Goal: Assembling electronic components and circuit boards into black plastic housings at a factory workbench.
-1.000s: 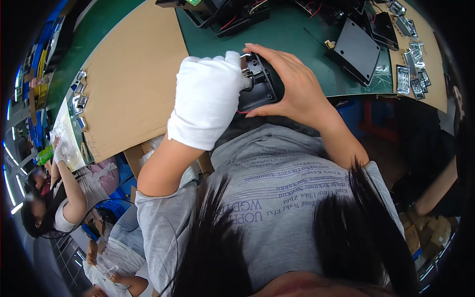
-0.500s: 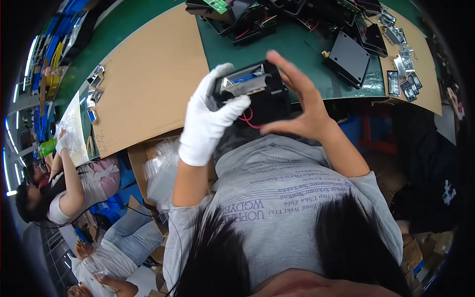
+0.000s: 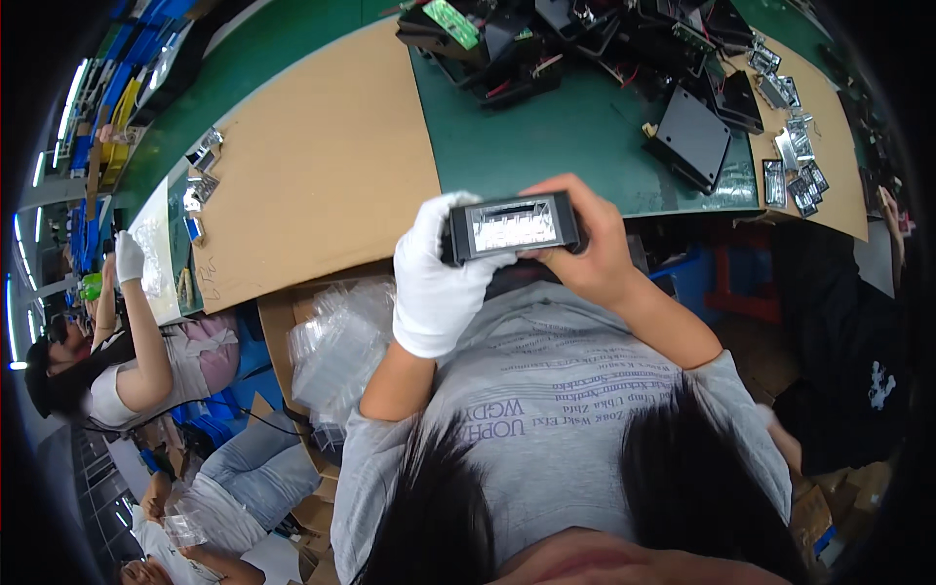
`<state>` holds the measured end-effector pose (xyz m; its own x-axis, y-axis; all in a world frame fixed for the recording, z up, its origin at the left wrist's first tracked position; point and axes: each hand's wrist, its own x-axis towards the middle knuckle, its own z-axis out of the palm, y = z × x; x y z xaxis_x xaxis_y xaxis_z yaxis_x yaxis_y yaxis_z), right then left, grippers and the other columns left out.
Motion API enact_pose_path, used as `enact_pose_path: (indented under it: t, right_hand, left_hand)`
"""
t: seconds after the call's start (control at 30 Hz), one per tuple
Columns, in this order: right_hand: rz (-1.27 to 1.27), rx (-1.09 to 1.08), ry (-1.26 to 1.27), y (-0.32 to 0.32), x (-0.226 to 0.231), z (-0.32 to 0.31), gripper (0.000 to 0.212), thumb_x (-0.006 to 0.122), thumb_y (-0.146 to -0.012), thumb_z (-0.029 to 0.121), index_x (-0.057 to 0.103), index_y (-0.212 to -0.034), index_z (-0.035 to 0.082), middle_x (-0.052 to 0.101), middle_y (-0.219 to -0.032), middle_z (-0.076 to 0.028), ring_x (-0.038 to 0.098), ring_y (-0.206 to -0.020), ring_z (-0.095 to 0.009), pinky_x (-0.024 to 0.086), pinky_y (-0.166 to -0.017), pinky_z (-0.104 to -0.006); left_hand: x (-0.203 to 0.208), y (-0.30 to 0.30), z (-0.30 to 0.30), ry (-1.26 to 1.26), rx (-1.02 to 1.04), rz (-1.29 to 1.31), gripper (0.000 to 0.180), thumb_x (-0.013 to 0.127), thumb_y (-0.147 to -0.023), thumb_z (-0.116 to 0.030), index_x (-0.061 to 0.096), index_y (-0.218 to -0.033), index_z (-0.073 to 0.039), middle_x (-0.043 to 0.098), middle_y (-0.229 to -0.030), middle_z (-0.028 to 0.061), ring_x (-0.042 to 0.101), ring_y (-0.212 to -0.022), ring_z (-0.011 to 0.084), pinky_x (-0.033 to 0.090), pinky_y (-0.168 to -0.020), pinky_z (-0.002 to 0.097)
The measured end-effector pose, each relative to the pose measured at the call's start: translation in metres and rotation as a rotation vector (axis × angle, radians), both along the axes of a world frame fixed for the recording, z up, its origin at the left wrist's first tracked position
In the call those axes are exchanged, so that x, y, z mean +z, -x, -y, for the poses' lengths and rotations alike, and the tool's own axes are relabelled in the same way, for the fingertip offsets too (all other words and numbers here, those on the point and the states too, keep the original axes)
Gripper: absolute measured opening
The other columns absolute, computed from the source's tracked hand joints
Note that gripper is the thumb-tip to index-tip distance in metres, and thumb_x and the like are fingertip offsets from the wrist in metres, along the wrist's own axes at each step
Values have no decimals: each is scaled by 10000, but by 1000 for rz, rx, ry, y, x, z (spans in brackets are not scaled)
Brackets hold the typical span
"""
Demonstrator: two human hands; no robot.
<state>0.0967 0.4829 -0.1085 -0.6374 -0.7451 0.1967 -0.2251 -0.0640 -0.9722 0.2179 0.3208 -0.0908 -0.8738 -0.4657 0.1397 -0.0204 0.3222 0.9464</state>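
Between my two hands is a black rectangular device housing (image 3: 570,219) with a shiny silver reflector panel (image 3: 514,225) set in the side that faces up. My left hand (image 3: 436,278), in a white glove, grips its left end. My bare right hand (image 3: 597,244) closes around its right end, fingers over the far edge and thumb below. The housing is held in front of my grey shirt, off the table's near edge. Its underside and the red wire are hidden.
Black housings (image 3: 624,39) with circuit boards and wires lie heaped on the green table (image 3: 546,156). One flat black housing (image 3: 692,136) sits nearer. Silver reflector pieces (image 3: 795,146) rest on cardboard at right. A box of clear plastic bags (image 3: 341,341) stands by my left arm. Two people work at left.
The housing has come lower and nearer and been turned, so its silver panel now faces up. My right hand, spread beside it before, now grips its right end.
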Motion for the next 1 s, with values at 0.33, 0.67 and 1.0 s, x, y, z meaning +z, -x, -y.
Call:
enact_pose_path:
  t: [0.33,0.67,1.0]
  right_hand:
    - [-309,-210,-132,42,-17,-9,409,731,-875,94,643,-1273,71,631,-1337,-71,641,-1091,-217,521,-903,-322]
    - [-427,-311,-174,43,-23,1,228,669,-871,17,705,-1094,50,704,-1186,-63,669,-1027,-241,531,-874,-333]
    - [-464,-298,-170,41,-23,-1,203,649,-863,-13,711,-1047,46,708,-1174,-59,672,-1014,-238,532,-875,-336]
  left_hand:
    - [4,37,239,75,356,83,461,766,-903,-271,664,-1207,60,718,-1043,97,628,-885,147,511,-815,237]
    - [23,161,206,25,166,-65,328,696,-941,-218,690,-1236,-75,593,-1386,140,634,-1152,288,528,-973,329]
    - [77,154,125,1208,-190,-104,265,782,-794,-109,735,-1050,-59,643,-1319,68,562,-1283,258,453,-1078,355]
